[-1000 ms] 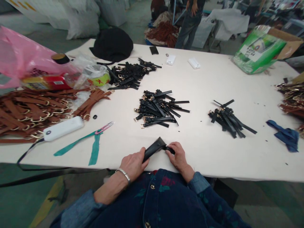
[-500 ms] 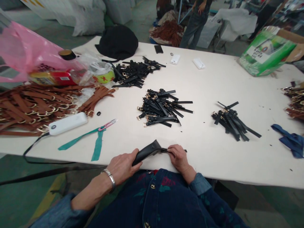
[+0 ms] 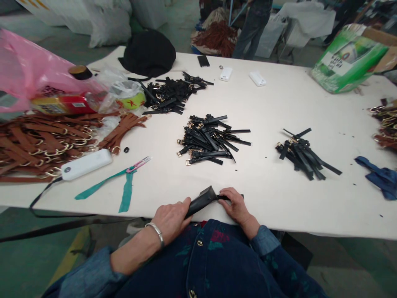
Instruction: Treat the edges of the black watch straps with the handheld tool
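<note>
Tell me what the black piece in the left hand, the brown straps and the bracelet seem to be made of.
Black piece: smooth leather or imitation, going by its soft sheen.
Brown straps: probably leather or a lookalike, matt, judging by their flat, evenly coloured strips.
Bracelet: likely polished metal, given its bright silver gleam.

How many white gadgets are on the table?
3: one white gadget by the brown straps, a second and third near the far edge. The pink bag may hide more.

Head cam, sole view: sits above near edge of long, flat, white-topped table [image 3: 266,198], fairly close, facing fwd & down across it, w/ grey-green floor [image 3: 181,29] beyond far edge.
</note>
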The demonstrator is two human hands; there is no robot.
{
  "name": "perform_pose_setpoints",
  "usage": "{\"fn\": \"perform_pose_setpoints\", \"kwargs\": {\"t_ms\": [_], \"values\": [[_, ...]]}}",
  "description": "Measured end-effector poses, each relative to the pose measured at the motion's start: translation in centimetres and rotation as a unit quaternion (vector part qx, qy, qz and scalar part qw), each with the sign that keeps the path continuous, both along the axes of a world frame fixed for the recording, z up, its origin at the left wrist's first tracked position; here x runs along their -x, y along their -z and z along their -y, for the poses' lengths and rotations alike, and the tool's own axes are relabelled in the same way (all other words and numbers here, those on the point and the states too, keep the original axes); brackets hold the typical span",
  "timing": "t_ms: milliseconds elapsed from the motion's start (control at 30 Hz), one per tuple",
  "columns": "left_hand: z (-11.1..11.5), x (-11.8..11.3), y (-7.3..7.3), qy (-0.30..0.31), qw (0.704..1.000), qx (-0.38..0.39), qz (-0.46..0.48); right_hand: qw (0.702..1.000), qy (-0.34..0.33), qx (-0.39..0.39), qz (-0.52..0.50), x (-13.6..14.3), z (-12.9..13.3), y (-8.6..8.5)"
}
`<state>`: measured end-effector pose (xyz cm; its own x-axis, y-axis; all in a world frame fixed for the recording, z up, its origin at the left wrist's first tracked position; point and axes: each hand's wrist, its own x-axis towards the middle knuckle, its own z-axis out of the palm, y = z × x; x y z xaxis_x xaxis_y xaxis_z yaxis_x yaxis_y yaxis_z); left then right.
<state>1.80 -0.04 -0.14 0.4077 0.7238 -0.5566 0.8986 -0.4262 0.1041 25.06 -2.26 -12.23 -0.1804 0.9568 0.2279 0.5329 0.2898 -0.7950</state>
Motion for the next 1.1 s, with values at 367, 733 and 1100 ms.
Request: {"fn": "perform_pose_setpoints", "kwargs": {"t_ms": [367, 733, 1100], "values": [[-0.1, 1.5, -1.1, 0.003, 1.0, 0.002, -0.02, 0.999, -0.012, -0.029, 0.031, -0.4, -0.1, 0.6], [0.7, -0.6, -0.6, 0.007, 0.999, 0.018, -0.029, 0.999, -0.016, -0.017, 0.036, -0.2, -0.4, -0.1], [1.3, 0.6, -0.8, 0.028, 0.999, 0.015, -0.036, 0.998, -0.018, -0.021, 0.048, -0.4, -0.4, 0.3]]}}
